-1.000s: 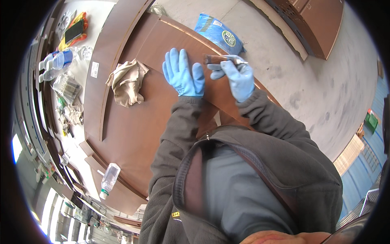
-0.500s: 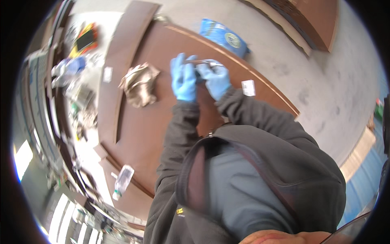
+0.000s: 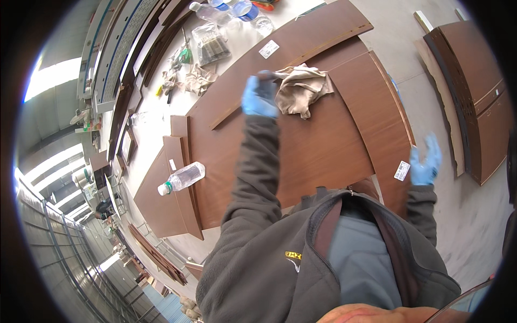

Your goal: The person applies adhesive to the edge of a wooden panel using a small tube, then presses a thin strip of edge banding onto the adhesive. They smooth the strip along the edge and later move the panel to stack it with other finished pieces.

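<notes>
My left hand [image 3: 259, 98], in a blue glove, is over the brown panel [image 3: 318, 145], right beside a crumpled beige cloth [image 3: 302, 90]. Its fingers are curled and blurred, with something dark at their tips that I cannot make out. Off to the right, my right hand [image 3: 425, 164], also gloved in blue, has its fingers apart and holds nothing. It hovers by the panel's right edge, close to a white label [image 3: 402, 170]. A narrower brown board [image 3: 301, 46] lies across the far side of the panel.
A clear plastic bottle [image 3: 183, 177] lies on its side on boards at the left. At the far left are more bottles [image 3: 245, 9], a bag of dark pieces [image 3: 212, 43] and another cloth [image 3: 199, 79]. Brown panels [image 3: 468, 70] stand stacked at the right.
My hands, together over the panel before, have parted: the left is beside the cloth, the right out at the panel's right edge. The thin brown thing between them no longer shows clearly. The view has turned.
</notes>
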`<action>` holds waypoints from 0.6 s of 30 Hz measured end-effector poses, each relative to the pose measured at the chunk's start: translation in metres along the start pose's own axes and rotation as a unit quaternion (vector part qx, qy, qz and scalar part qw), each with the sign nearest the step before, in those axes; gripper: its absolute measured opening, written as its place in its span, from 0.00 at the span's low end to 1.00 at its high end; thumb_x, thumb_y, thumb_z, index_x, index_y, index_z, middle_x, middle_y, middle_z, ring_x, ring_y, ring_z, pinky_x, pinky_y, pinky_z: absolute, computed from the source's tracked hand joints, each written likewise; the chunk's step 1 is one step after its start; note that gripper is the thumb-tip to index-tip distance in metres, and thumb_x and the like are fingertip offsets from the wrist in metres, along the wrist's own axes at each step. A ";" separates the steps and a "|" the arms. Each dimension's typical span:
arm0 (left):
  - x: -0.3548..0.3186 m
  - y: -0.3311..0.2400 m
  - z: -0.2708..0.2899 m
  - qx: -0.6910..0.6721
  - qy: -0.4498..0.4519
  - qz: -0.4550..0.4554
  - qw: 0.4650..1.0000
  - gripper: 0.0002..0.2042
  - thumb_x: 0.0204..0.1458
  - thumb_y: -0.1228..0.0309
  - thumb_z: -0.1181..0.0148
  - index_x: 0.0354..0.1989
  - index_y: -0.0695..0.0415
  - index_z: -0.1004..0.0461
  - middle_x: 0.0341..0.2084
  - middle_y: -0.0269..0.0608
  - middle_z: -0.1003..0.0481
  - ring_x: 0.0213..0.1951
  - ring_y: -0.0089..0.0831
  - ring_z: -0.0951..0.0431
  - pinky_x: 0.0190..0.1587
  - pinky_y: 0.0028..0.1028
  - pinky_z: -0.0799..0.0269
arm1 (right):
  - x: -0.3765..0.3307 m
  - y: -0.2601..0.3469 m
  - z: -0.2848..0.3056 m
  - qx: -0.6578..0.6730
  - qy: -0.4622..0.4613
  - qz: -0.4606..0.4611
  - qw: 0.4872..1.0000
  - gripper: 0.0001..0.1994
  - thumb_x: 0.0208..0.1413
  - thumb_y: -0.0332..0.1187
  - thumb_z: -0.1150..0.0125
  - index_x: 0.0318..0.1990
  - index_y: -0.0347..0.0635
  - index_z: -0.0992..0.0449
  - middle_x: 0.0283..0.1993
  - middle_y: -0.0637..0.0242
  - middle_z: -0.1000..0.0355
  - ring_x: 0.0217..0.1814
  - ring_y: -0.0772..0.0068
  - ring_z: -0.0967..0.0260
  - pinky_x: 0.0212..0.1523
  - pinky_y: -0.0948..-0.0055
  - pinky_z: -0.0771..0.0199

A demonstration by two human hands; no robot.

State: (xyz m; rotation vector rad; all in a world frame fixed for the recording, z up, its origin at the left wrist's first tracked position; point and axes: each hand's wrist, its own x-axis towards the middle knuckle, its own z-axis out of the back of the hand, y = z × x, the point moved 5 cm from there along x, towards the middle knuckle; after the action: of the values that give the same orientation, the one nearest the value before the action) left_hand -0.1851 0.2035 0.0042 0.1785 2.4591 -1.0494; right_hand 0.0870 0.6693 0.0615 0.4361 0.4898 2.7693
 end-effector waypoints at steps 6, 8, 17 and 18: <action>0.111 -0.146 0.079 -0.174 0.118 0.154 0.965 0.18 0.65 0.53 0.48 0.23 0.46 0.35 0.18 0.24 0.38 0.25 0.24 0.35 0.31 0.35 0.35 | -0.069 -0.127 0.001 0.023 0.236 -0.342 0.909 0.37 0.64 0.56 0.38 0.67 0.29 0.30 0.68 0.42 0.30 0.70 0.47 0.31 0.71 0.59 0.34; 0.120 -0.149 0.086 0.022 0.087 0.163 0.983 0.17 0.61 0.49 0.41 0.29 0.47 0.31 0.29 0.28 0.30 0.36 0.29 0.30 0.46 0.36 0.32 | -0.083 -0.131 0.002 0.010 0.273 -0.332 0.903 0.32 0.67 0.58 0.44 0.57 0.32 0.22 0.56 0.43 0.22 0.60 0.48 0.23 0.62 0.59 0.27; -0.067 0.038 0.036 0.137 -0.026 0.073 0.988 0.18 0.66 0.58 0.43 0.56 0.55 0.21 0.55 0.38 0.20 0.61 0.41 0.25 0.69 0.45 0.38 | -0.111 -0.129 -0.031 0.158 0.248 -0.362 0.884 0.32 0.69 0.59 0.47 0.29 0.34 0.21 0.23 0.59 0.30 0.26 0.67 0.34 0.34 0.61 0.31; -0.090 0.057 0.024 0.151 -0.011 0.085 0.985 0.20 0.67 0.58 0.44 0.60 0.57 0.23 0.58 0.39 0.22 0.62 0.41 0.26 0.69 0.45 0.38 | -0.116 -0.131 -0.033 0.223 0.219 -0.394 0.865 0.30 0.69 0.57 0.46 0.28 0.35 0.22 0.21 0.63 0.32 0.26 0.73 0.37 0.33 0.63 0.32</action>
State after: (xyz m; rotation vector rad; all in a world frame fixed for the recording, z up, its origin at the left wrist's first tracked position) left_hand -0.0803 0.2316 -0.0063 0.4617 2.2081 -1.3342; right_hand 0.2117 0.7391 -0.0451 -0.2834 1.1290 1.9151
